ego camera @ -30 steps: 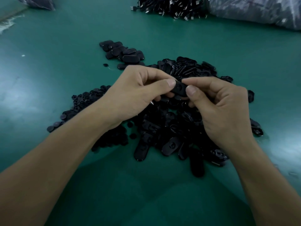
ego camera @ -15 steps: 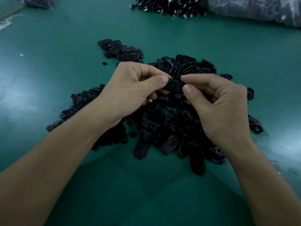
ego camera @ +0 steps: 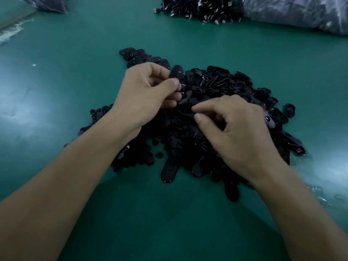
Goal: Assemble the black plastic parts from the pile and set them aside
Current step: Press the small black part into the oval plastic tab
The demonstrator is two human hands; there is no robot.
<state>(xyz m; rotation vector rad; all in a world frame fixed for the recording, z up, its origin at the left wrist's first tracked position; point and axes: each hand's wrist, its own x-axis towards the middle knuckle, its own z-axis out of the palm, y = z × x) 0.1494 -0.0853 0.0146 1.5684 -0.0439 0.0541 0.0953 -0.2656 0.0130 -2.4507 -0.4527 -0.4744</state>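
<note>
A large pile of black plastic parts (ego camera: pixel 222 85) lies on the green table (ego camera: pixel 75 53). My left hand (ego camera: pixel 146 93) is raised over the pile's far left side and pinches an oval black part (ego camera: pixel 177 72) between thumb and fingers. My right hand (ego camera: pixel 237 129) hovers low over the middle of the pile with curled fingers. Its thumb and forefinger tips meet at a flat black piece (ego camera: pixel 186 114); I cannot make out whether they grip it. A small group of oval black parts (ego camera: pixel 137 56) sits apart, just beyond my left hand.
Small round black pieces (ego camera: pixel 96 114) spread out under my left forearm. At the back lie a heap of black cables with metal plugs (ego camera: pixel 197 8), a grey plastic bag (ego camera: pixel 293 14) and another bag (ego camera: pixel 47 4) at the far left.
My hands have come apart. The left hand carried the oval part up and to the left, and the right hand let go of it and dropped onto the pile.
</note>
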